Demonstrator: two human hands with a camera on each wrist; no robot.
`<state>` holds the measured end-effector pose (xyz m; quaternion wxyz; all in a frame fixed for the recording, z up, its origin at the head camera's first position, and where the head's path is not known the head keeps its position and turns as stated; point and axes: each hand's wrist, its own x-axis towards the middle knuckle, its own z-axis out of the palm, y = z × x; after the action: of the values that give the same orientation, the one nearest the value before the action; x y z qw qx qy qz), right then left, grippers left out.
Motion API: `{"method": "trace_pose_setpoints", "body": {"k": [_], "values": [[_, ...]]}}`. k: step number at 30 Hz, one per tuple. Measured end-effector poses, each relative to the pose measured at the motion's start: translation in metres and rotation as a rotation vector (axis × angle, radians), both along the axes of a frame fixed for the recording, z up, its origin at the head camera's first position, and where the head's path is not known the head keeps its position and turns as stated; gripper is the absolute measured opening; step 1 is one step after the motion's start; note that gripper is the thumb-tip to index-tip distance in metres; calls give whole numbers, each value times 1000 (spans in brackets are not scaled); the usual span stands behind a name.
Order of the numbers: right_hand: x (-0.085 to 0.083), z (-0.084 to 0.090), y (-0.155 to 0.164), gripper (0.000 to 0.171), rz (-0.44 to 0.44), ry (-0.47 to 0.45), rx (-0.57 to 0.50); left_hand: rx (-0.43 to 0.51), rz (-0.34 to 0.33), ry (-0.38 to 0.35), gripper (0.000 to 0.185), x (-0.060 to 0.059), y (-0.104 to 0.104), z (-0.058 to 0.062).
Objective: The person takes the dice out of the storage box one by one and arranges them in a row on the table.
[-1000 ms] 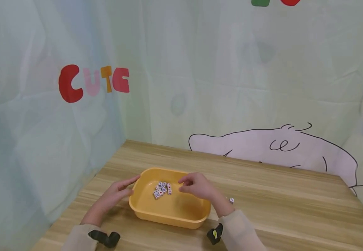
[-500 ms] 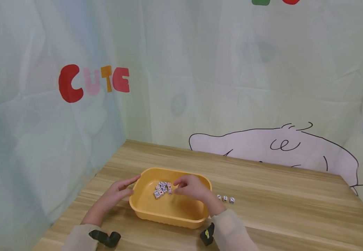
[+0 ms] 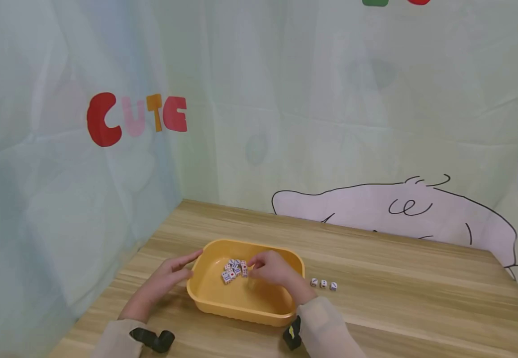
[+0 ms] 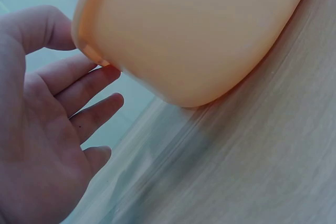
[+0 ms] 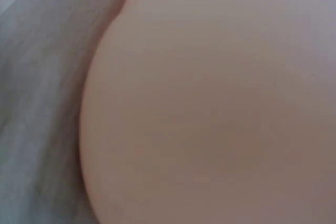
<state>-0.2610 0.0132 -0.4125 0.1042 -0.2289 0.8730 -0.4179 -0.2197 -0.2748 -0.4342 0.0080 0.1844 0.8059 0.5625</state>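
1. Your left hand (image 3: 169,276) lay beside the left end of the yellow tray (image 3: 214,297), fingers straight and relaxed, the fingertips touching the tray's rim near its far left corner. That grip was open and held nothing.
2. The left wrist view showed the same: your open palm (image 4: 37,129) stood next to the tray's rounded outer wall (image 4: 194,35), with the upper fingers against its edge and the lower ones free in the air.
3. Your right hand (image 3: 271,268) reached into the tray from the right, fingers curled down at the edge of the pile of dice (image 3: 234,269). The fingertips met at the dice nearest them, but I could not tell whether that grip pinched one or only touched it.
4. The right wrist view was filled with blurred skin and a grey edge, so it gave nothing on the fingers.
5. The pile of small white dice with red and dark pips sat inside the tray, toward its far side and slightly left of centre.
6. Three more dice (image 3: 323,284) stood in a short row on the tabletop (image 3: 420,298), just beside the tray's right end and apart from it.
7. The tray rested flat on the wooden tabletop, near its left front part.
8. Behind the tabletop hung a pale cloth backdrop with the coloured letters CUTE (image 3: 137,118) on the left and a line-drawn cartoon figure (image 3: 397,214) on the right.
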Motion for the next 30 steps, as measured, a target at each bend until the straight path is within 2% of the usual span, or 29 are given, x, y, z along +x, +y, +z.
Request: {"method": "trace_pose_setpoints", "body": {"k": [14, 22, 26, 30], "values": [[-3, -9, -2, 14, -30, -28, 29, -11, 3, -38, 53, 0, 0, 1], [-2, -8, -3, 15, -51, -49, 84, -10, 2, -24, 53, -1, 1, 2], [-2, -9, -5, 16, -59, -50, 92, -18, 10, -22, 53, 0, 1, 3], [-2, -14, -7, 16, -61, -14, 113, -5, 2, -31, 53, 1, 1, 3]]}}
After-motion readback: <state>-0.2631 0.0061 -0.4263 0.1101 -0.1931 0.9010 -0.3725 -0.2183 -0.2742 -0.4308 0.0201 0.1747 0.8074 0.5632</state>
